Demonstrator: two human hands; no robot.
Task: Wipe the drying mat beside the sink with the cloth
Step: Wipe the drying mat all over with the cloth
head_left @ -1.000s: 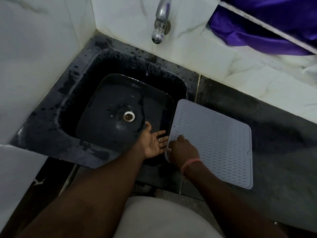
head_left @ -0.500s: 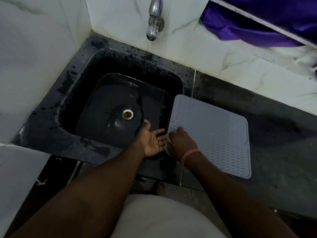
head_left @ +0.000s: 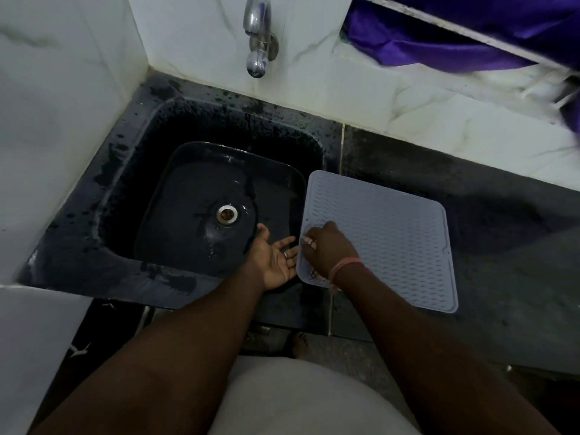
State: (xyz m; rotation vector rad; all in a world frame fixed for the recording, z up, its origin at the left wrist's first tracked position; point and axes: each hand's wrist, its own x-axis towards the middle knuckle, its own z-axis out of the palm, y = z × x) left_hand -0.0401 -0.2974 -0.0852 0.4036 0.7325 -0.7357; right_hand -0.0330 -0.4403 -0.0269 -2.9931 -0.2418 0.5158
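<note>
Drying mat [head_left: 386, 233]: right hand [head_left: 328, 249] grip curled on its edge; left hand [head_left: 276, 255] spread.

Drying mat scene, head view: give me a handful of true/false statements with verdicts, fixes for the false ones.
1. The drying mat lies on the counter to the right of the sink. True.
2. The left hand grips a cloth. False: it is palm up with relaxed fingers, holding nothing, at the sink's edge.
3. The right hand is on the mat's near left corner, fingers curled. True; what it holds, if anything, cannot be made out.
4. Water runs from the tap. False: no stream shows below the spout.
5. The mat is folded in half. False: it lies flat and spread out.
6. Purple fabric hangs at the upper right. True.
</note>
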